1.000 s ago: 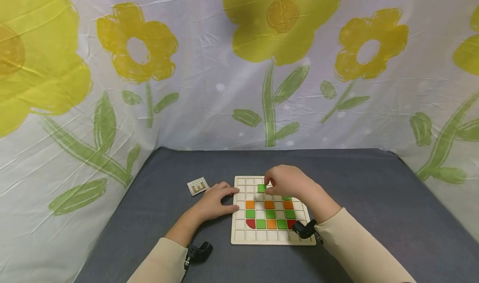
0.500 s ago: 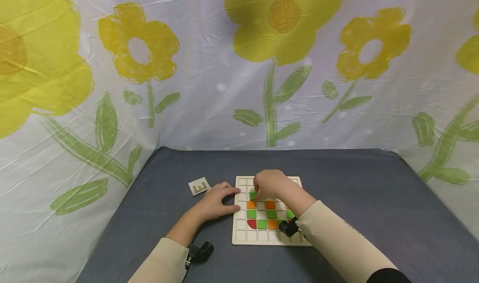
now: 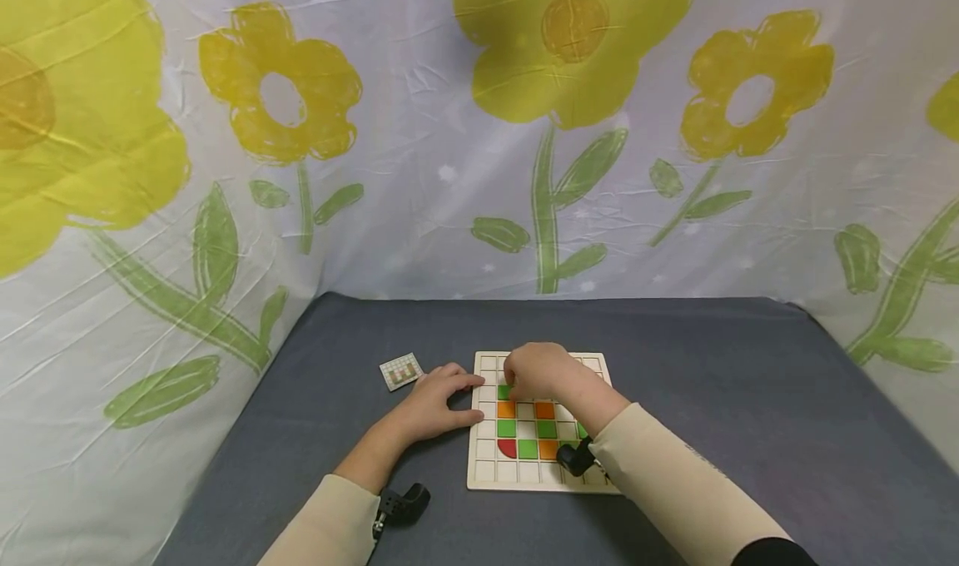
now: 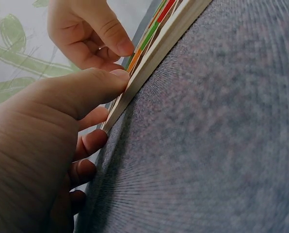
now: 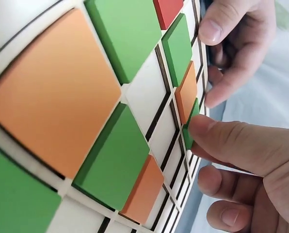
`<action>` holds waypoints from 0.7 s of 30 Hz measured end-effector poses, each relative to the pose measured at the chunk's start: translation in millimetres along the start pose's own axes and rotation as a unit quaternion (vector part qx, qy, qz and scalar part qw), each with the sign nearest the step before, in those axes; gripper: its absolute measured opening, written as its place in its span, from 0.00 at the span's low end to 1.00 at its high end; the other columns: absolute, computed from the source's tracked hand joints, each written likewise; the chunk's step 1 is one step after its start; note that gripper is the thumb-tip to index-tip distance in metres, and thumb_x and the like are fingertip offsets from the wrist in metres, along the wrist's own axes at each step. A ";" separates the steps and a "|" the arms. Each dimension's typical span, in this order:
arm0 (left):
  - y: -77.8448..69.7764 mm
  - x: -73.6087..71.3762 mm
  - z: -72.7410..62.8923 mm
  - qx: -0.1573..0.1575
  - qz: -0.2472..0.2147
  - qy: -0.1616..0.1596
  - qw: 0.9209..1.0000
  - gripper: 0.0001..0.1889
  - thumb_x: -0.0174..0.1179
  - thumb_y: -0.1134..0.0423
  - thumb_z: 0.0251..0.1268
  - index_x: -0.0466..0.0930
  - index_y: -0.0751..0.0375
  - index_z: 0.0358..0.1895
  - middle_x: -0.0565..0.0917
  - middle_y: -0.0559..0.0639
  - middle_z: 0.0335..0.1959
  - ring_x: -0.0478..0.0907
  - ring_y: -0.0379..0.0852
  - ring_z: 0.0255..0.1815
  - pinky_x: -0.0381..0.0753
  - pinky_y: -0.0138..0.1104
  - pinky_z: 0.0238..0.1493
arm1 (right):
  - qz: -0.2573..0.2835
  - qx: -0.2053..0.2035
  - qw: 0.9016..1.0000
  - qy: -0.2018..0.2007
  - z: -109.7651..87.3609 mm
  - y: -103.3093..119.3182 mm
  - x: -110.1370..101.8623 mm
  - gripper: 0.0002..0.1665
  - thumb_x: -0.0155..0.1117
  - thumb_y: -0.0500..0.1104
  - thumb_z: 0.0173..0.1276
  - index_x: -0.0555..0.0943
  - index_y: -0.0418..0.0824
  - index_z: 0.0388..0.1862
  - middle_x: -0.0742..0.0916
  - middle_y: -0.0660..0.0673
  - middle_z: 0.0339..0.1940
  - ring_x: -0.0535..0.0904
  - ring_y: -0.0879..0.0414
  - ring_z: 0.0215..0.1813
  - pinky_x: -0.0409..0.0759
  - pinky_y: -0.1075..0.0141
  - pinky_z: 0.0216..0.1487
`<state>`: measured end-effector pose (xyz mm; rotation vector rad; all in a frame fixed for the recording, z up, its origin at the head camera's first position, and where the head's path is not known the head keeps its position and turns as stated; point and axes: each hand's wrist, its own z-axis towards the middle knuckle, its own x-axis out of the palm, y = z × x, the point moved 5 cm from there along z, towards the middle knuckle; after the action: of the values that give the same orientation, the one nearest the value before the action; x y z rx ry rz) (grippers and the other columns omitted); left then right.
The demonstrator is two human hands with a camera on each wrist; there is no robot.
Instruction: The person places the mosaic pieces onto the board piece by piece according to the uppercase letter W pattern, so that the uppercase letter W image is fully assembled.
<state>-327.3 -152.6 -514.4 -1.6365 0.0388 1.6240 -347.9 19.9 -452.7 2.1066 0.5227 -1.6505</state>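
A pale wooden grid board (image 3: 485, 472) lies on the table, with green, orange and red tiles in some of its cells. Near its upper left my right hand (image 3: 543, 372) pinches a green square tile (image 3: 504, 392), just above an orange tile (image 3: 506, 410). In the right wrist view the thumb (image 5: 202, 125) presses against this green tile (image 5: 188, 138), which sits at its cell. My left hand (image 3: 434, 404) rests at the board's left edge, thumb and fingertips touching the rim. A red quarter-round tile (image 3: 507, 448) lies lower left. The right forearm hides tiles on the board's right side.
A small card (image 3: 401, 372) printed with a grid pattern lies left of the board, just beyond my left hand. The dark grey cloth (image 3: 719, 383) covers the table, and a flower-printed curtain (image 3: 404, 216) hangs behind it.
My right hand has moved left and slightly toward me across the board, carrying the green tile from the upper middle down to the cell above the left orange tile. The left hand stays put.
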 end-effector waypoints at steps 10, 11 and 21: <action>-2.2 0.5 -6.8 -0.009 -0.011 0.000 1.000 0.29 0.68 0.45 0.66 0.80 0.52 0.67 0.77 0.46 0.51 0.73 0.47 0.52 0.68 0.50 0.54 | 0.063 0.019 0.998 -0.020 -34.6 -16.2 -18.2 0.16 0.73 0.50 0.69 0.87 0.47 0.53 0.86 0.51 0.40 0.80 0.55 0.39 0.80 0.54 0.42; -2.4 -0.3 -7.9 -0.010 -0.010 0.000 1.000 0.29 0.68 0.46 0.66 0.80 0.52 0.67 0.77 0.46 0.51 0.73 0.47 0.51 0.67 0.50 0.54 | 0.077 0.023 0.996 -0.029 -41.8 -21.1 -21.4 0.17 0.72 0.50 0.70 0.87 0.46 0.54 0.85 0.51 0.37 0.79 0.56 0.37 0.79 0.55 0.40; -0.7 -6.1 -23.9 -0.008 0.001 -0.008 1.000 0.29 0.68 0.46 0.68 0.80 0.54 0.67 0.76 0.45 0.45 0.71 0.45 0.44 0.67 0.47 0.47 | 0.185 0.071 0.974 -0.110 -95.2 -76.7 -32.7 0.19 0.67 0.49 0.73 0.85 0.40 0.58 0.82 0.50 0.35 0.74 0.55 0.32 0.73 0.57 0.36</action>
<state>-308.3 -168.2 -512.7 -1.6350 0.0194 1.6435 -317.9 134.2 -407.4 1.9347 -0.0600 -1.7066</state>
